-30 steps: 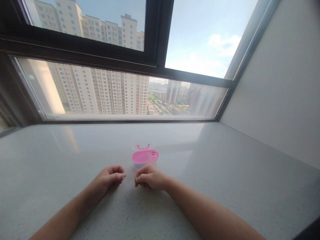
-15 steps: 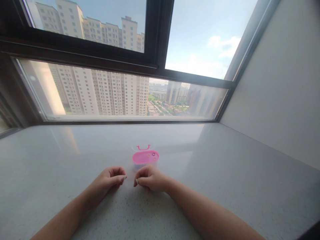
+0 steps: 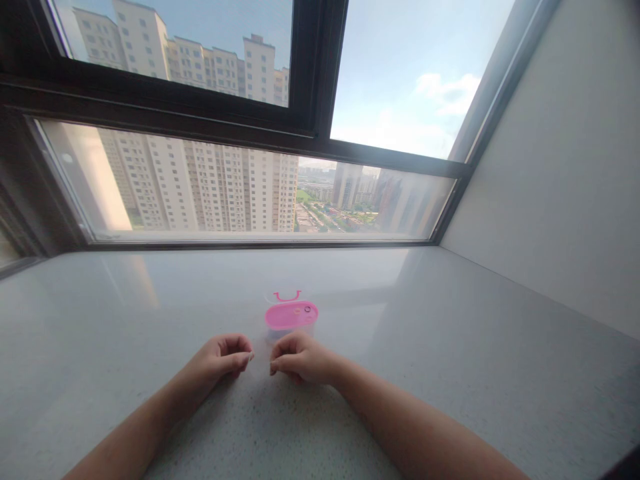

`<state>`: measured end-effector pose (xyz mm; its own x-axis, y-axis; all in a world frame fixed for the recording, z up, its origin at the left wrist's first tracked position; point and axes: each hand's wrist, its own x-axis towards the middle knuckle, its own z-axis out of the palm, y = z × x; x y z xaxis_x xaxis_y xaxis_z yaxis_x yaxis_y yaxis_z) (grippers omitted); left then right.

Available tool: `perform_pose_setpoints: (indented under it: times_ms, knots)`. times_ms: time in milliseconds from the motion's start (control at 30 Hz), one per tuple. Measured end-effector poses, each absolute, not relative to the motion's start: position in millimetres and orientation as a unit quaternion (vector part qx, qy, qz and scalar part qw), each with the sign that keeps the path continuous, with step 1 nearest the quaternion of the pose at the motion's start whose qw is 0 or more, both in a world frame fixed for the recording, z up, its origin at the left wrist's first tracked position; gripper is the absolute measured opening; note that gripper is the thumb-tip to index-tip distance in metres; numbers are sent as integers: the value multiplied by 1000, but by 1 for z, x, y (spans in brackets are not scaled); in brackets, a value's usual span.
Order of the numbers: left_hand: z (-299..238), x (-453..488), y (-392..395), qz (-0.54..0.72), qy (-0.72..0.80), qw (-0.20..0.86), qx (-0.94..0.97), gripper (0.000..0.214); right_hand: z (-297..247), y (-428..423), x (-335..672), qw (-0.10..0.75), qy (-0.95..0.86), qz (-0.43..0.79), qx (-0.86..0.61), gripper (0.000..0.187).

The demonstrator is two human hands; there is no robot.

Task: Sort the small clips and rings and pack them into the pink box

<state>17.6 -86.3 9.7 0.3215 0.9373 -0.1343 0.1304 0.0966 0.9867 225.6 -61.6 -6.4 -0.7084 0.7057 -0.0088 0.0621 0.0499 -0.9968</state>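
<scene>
My left hand (image 3: 224,357) rests low over the pale speckled countertop (image 3: 280,433), thumb and forefinger pinched together. A tiny pale spot shows at its fingertips, too small to name. Just to the right, my right hand (image 3: 300,359) is also closed in a pinch; whatever it may hold is hidden. A small gap separates the two hands. Right behind my right hand stands an oval tub with a pink top (image 3: 283,316) and see-through sides, partly covered by that hand. On the pink top lie a small dark ring (image 3: 307,309) and a tiny yellowish piece (image 3: 297,311).
Behind the tub lies a clear part with a curved pink handle (image 3: 288,298). A dark-framed window (image 3: 320,127) closes off the back, with tall buildings outside. A white wall (image 3: 555,180) bounds the right side.
The fingertips of my right hand have shifted slightly, and the small pale bit seen there before is no longer visible. My left hand and the tub stay in place.
</scene>
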Motion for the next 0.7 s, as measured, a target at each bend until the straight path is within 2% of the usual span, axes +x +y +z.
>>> perform_pose_setpoints:
  times_ms: [400,700]
  knots:
    - [14,18,-86,343,465,576,578,23,-5,-61,225,256,-652,657,-279,10]
    - [11,18,-86,344,458,582,578,21,-9,-60,227,253,-681,625,-285,7]
